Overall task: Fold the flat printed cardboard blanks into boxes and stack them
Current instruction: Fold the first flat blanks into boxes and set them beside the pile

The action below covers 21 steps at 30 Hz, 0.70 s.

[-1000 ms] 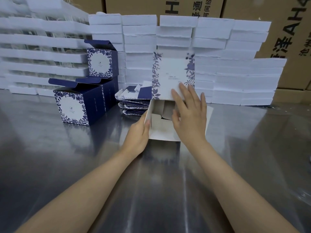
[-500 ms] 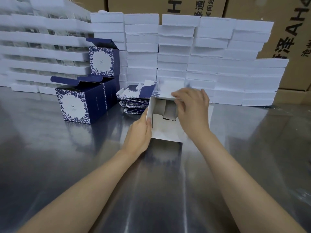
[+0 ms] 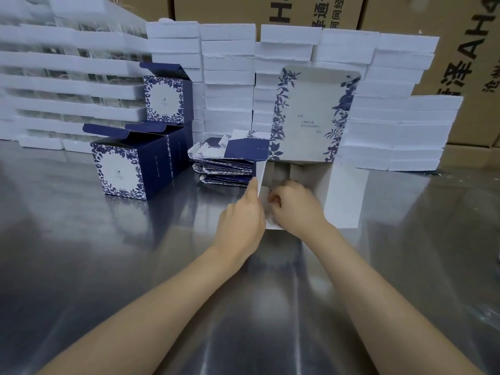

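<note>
Nearest me, my left hand (image 3: 240, 220) holds the left wall of the half-formed box (image 3: 342, 196), thumb laid along its edge. My right hand (image 3: 293, 205) reaches inside it with fingers curled on an inner flap. The box lies mid-table (image 3: 108, 266), its printed lid flap (image 3: 315, 115) upright. Behind, toward the far edge: a pile of flat blanks (image 3: 227, 163); left of it, three finished boxes (image 3: 130, 163), one stacked on top. Farthest: white foam slabs (image 3: 392, 125), brown cartons (image 3: 460, 50).
</note>
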{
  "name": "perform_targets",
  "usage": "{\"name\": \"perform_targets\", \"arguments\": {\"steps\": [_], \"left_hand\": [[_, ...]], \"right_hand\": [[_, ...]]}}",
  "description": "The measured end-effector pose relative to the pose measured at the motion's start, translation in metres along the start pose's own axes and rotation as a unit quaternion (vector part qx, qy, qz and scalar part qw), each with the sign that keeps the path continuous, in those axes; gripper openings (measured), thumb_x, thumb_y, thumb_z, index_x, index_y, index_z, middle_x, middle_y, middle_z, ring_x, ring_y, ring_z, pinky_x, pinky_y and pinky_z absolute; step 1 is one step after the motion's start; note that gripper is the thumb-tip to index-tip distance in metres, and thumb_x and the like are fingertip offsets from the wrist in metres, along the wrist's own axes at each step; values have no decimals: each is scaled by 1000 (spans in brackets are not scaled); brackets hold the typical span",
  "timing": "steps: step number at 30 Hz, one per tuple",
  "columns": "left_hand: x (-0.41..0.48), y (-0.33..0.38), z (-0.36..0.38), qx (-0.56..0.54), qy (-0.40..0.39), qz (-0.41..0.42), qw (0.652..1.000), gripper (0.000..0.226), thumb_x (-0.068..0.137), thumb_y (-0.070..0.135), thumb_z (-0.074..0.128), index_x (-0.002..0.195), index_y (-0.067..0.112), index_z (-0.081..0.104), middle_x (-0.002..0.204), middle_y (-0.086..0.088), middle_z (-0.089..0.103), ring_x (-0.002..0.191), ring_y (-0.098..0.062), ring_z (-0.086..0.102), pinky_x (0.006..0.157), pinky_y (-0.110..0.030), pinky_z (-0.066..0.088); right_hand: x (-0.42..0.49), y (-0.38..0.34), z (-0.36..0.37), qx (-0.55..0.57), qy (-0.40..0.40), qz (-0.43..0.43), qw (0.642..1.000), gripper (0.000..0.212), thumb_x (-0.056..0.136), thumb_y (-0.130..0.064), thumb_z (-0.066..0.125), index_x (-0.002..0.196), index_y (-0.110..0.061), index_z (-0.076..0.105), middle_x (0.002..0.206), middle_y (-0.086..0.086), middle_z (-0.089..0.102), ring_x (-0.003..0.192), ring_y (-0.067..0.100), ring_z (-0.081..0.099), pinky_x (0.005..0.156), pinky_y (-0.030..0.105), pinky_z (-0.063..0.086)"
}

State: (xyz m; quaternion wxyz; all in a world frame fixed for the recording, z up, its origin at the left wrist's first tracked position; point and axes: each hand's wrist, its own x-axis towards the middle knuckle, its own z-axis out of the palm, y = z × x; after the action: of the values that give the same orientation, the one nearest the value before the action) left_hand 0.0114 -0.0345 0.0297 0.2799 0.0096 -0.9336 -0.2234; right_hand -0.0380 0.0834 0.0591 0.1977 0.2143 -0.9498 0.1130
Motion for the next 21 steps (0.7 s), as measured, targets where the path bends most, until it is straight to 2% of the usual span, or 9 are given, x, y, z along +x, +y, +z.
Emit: {"name": "perform_targets", "arguments": {"steps": [2,6,9,12,14,17,21], "left_hand": [[-2,4,-1,3,-16,10,1000,60,97,6,33,153,15,15,116,-14,63,94,-43,57,76,-43,43],[-6,11,-8,10,-35,19,999,61,95,4,32,152,12,15,129,-14,56,96,-44,57,77,-43,42],[-10,18,-10,18,-39,33,999,61,94,4,34,152,10,15,136,-14,52,96,-45,57,74,-43,40],[-12,22,-9,22,-35,45,998,61,94,4,35,152,8,16,139,-15,50,92,-46,57,67,-40,33],[-12,22,-8,24,-31,46,998,61,94,4,35,152,8,16,136,-16,52,92,-45,57,66,-38,30],[-9,17,-7,12,-27,28,999,59,96,5,35,152,12,18,118,-16,62,92,-44,57,66,-37,30],[-9,16,-7,0,-26,24,999,55,97,6,33,151,12,21,109,-15,65,90,-43,57,65,-36,31]], "right_hand": [[-1,3,2,-12,3,10,1000,24,87,-13,45,102,-10,63,109,11,59,103,31,52,81,36,42],[1,7,0,47,-6,31,998,23,82,-10,49,105,-8,51,106,14,61,100,34,52,77,38,45],[3,13,-2,45,-11,43,998,21,87,-13,49,107,-7,46,104,16,60,100,36,53,76,38,41],[4,16,-2,62,3,53,997,16,93,-16,45,105,-5,47,104,17,59,97,36,53,78,39,44],[4,16,-3,84,18,48,995,14,93,-11,46,102,-1,49,103,21,58,92,37,54,74,39,45],[4,14,-6,115,56,62,990,10,86,-9,54,96,-5,53,102,19,59,88,39,57,67,34,42],[3,13,-4,39,60,88,994,25,82,-16,61,106,-8,57,112,16,55,91,40,59,67,36,45]]}}
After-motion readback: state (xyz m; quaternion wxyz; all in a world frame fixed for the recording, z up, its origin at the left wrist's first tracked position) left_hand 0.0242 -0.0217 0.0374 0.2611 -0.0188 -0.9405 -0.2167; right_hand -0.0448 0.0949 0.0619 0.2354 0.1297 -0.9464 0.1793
